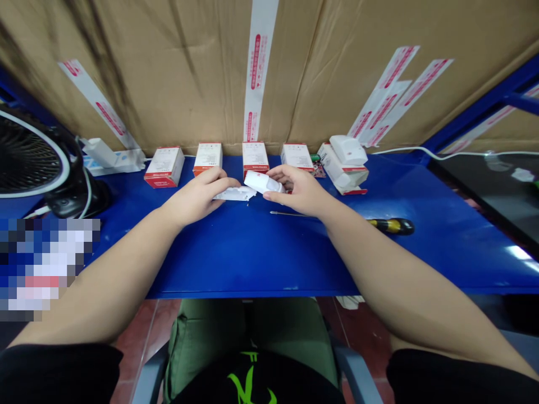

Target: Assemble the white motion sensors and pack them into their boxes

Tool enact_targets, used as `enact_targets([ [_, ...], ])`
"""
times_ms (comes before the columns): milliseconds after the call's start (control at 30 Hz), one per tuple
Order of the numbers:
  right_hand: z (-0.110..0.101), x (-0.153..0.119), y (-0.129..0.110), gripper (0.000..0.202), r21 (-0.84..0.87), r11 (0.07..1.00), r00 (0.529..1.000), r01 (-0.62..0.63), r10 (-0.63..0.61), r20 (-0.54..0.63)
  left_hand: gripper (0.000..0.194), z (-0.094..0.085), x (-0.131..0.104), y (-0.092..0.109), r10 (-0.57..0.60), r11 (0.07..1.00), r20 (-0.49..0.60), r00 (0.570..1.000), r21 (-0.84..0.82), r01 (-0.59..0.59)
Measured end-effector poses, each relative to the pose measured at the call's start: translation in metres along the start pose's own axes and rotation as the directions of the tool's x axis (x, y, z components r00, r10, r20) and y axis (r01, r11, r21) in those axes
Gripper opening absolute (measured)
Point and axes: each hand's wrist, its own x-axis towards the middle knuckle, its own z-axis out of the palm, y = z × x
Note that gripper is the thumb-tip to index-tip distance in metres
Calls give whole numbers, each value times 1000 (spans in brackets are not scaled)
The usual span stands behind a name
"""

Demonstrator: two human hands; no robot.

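Note:
Over the blue table, my left hand [201, 196] has its fingers closed on a flat white plastic part [236, 194] low near the tabletop. My right hand [298, 192] grips a rounded white plastic housing [261, 182], tilted, with its left end above the right end of the flat part. A long screwdriver lies behind my right forearm; its black and yellow handle [393, 226] shows to the right, its thin tip to the left.
Small red and white boxes [165, 166] stand in a row along the cardboard wall [202, 73]. Another white device [348, 150] rests on the rightmost box [343, 173]. At the left are a black fan [31, 154] and a power strip [126, 161].

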Motion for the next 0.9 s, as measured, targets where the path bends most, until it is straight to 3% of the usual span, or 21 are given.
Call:
enact_targets([
  [300,1,1,3,51,-12,1000,1000,-13,12,-22,44,8,2,-1,31,998,-74,997,61,-27],
  [433,1,2,4,51,14,1000,997,10,-9,-75,56,3,2,4,-121,993,-120,985,0,122],
  [533,0,1,2,52,7,996,988,86,-84,-131,55,2,3,6,-261,962,-130,957,-117,246],
  [633,-1,-1,-5,53,-106,972,962,211,-226,-154,53,9,3,8,-344,902,-101,933,-310,299],
  [733,2,-3,-14,50,-242,923,940,299,-329,-93,56,15,4,14,-354,836,-46,934,-464,294],
  [900,11,-5,-20,43,-278,886,924,372,-383,14,51,6,6,19,-234,868,79,969,-433,244],
])
